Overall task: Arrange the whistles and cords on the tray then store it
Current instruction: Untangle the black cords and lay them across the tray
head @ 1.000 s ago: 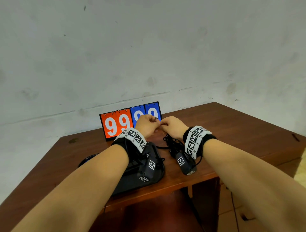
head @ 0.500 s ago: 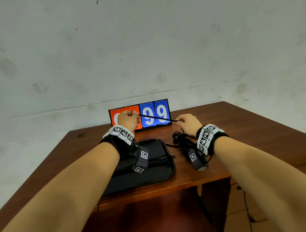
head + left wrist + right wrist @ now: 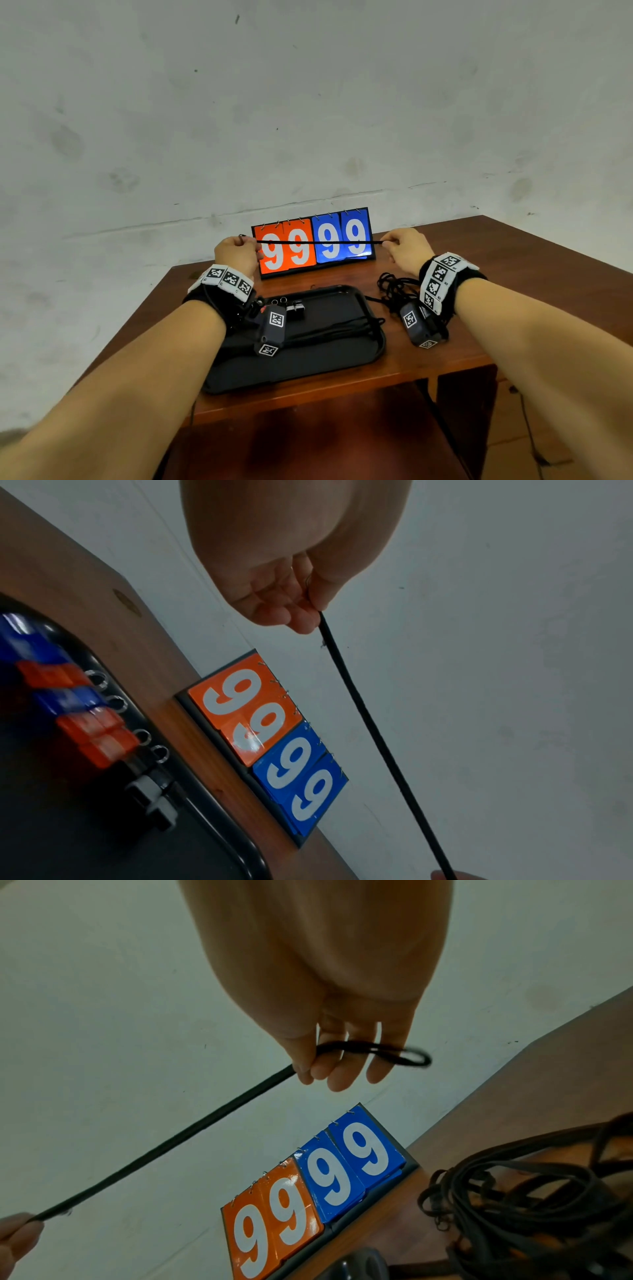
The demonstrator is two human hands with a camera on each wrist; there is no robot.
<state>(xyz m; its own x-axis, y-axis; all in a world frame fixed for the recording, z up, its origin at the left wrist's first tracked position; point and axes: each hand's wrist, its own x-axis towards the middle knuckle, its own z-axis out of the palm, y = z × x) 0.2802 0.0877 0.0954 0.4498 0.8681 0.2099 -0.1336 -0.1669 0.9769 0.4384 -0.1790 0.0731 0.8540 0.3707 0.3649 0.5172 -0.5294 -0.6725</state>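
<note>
A black cord (image 3: 318, 242) is stretched taut between my hands, above the table and in front of the scoreboard. My left hand (image 3: 237, 251) pinches one end (image 3: 322, 615). My right hand (image 3: 404, 248) pinches the other end, whose loop (image 3: 394, 1053) lies across the fingers. Below them a black tray (image 3: 346, 363) holds a row of blue and orange whistles (image 3: 78, 712) with metal rings along its far edge, plus straightened cords (image 3: 335, 330). A tangled pile of black cords (image 3: 394, 289) lies on the table right of the tray, under my right wrist.
A flip scoreboard (image 3: 313, 241) reading 99 in orange and 99 in blue stands at the back of the brown wooden table (image 3: 513, 274), against a grey wall. The table's front edge runs just behind the tray. Floor shows at lower right.
My hands were together at the table's middle; they have drawn apart, left going left and right going right, pulling the cord out straight and higher.
</note>
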